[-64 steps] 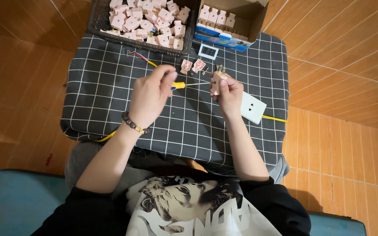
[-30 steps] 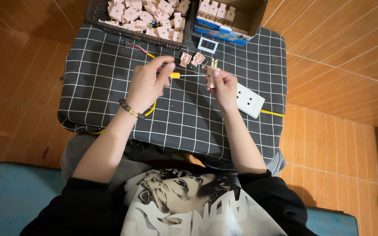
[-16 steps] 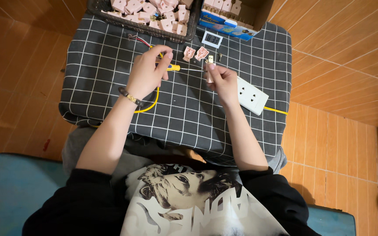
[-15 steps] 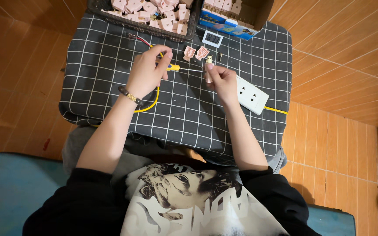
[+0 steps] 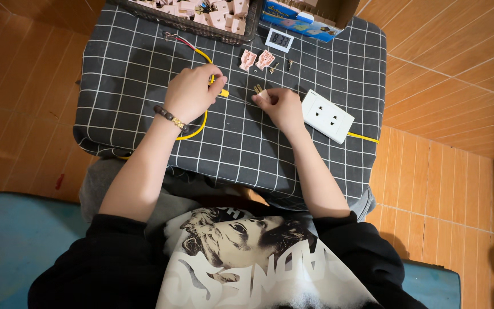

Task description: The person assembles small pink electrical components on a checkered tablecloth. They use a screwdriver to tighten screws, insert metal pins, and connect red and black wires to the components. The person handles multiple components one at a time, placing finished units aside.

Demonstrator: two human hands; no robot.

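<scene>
Hands (image 5: 235, 98) curled over checked cloth (image 5: 144, 68)

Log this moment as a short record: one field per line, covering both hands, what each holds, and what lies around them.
Surface: small table under a black cloth with a white grid
Left hand: closed on a yellow-handled tool, bead bracelet on the wrist
Right hand: fingers pinch a small pink part with brass prongs
Beside right hand: white socket plate on a yellow cable
Beyond the hands: two loose pink parts, a small white display unit
Far edge: dark tray of pink parts, cardboard box
</scene>
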